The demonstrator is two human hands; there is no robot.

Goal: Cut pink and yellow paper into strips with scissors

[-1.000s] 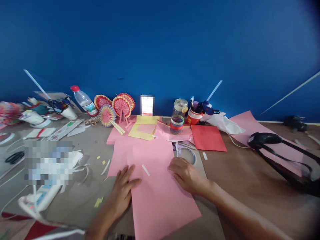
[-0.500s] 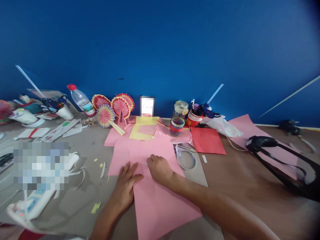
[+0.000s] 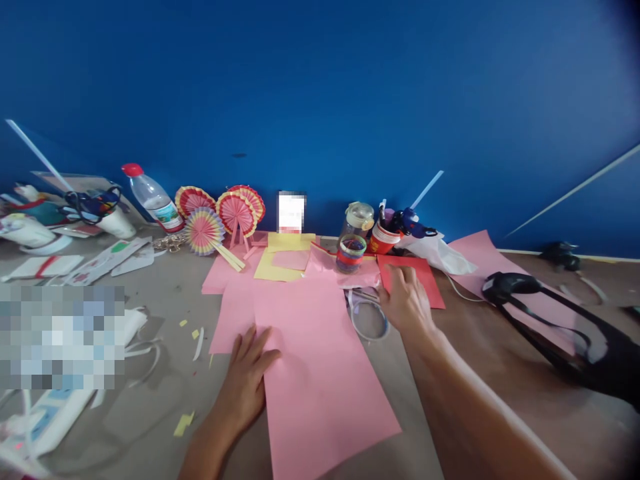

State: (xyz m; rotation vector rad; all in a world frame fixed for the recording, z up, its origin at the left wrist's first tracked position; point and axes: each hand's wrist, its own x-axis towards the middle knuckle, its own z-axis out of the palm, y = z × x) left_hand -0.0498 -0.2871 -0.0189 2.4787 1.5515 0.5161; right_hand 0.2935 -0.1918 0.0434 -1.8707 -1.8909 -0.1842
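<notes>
A large sheet of pink paper lies over the desk in front of me, with a crease line near its upper left. My left hand rests flat on its left edge, fingers spread and pressing it down. My right hand is off the pink sheet, over the front left part of a red paper square. Its fingers bend downward, the thumb looks apart from them, and I see nothing in them. Beside it, to the left, lies a coiled pale ring. A jar of coloured bands stands just behind.
Paper fans and a plastic bottle stand along the blue wall. A red cup of pens is behind the red paper. At left sits a power strip; yellow scraps lie nearby. A black strap-like object lies at right.
My right hand has lifted from the pink sheet and moved right to the red paper, its fingers loosening. My left hand stays on the sheet. The view has shifted slightly right.
</notes>
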